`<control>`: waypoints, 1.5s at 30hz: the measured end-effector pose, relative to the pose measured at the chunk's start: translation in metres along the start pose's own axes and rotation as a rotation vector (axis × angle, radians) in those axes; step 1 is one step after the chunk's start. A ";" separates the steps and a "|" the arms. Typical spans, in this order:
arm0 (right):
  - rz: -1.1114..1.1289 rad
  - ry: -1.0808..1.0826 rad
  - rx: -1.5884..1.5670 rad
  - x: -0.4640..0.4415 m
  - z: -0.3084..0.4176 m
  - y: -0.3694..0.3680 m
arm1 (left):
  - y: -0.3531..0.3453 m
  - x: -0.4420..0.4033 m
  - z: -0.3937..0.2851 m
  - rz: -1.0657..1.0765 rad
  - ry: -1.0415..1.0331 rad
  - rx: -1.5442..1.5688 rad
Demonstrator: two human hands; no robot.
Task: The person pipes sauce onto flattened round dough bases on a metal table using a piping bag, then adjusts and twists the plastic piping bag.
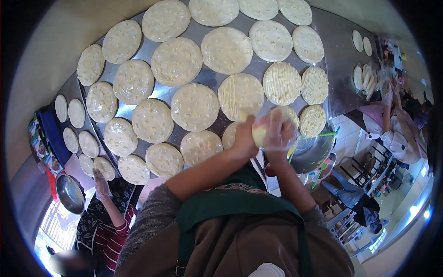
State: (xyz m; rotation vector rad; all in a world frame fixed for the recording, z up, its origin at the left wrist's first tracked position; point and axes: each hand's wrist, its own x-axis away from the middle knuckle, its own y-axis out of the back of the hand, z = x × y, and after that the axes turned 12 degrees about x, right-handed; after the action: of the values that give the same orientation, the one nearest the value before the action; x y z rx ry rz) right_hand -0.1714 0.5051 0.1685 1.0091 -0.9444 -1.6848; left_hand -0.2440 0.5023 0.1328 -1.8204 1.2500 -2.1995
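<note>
- Watching the head feed from my end. Where do you have the bag (259, 135)?
- Over the bench (164, 92), near side, right of centre. Pale yellow contents.
- Right hand (281, 131)?
- Closed around it, gripping. Clear plastic shows over the fingers; I can't tell glove from bag film.
- Left hand (246, 141)?
- Curled, on the left of the bag, touching or just beside it. Motion-blurred, so I can't tell whether it grips.
- Rounds?
- Rows of pale flat rounds (176, 62), most with small lumps on top. Just past the hands, one part-striped round (247, 94) has lines on its left portion. To the right of it I count three striped all over, like this striped round (282, 83).
- Anything else in my view?
- Large metal bowl (318, 147) at the near right, just off the bench edge. Near left, a co-worker's gloved hand (102, 185) touches a small round (104, 169). Right side, another person's gloved hand (386, 93) is near some small flat pieces (368, 81).
</note>
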 end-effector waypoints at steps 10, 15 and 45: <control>0.113 0.059 -0.047 -0.003 -0.006 0.015 | 0.014 -0.003 0.018 -0.056 0.017 0.047; -0.031 0.192 0.039 -0.034 -0.009 0.009 | -0.021 -0.031 -0.004 0.041 0.027 0.019; -0.017 0.152 -0.025 -0.065 0.000 0.025 | -0.056 -0.036 -0.006 0.066 0.042 0.018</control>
State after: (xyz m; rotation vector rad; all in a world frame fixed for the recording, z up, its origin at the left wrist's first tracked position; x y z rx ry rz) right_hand -0.1480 0.5597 0.2042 1.1147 -0.8161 -1.6055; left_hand -0.2126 0.5608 0.1361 -1.7097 1.2744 -2.2178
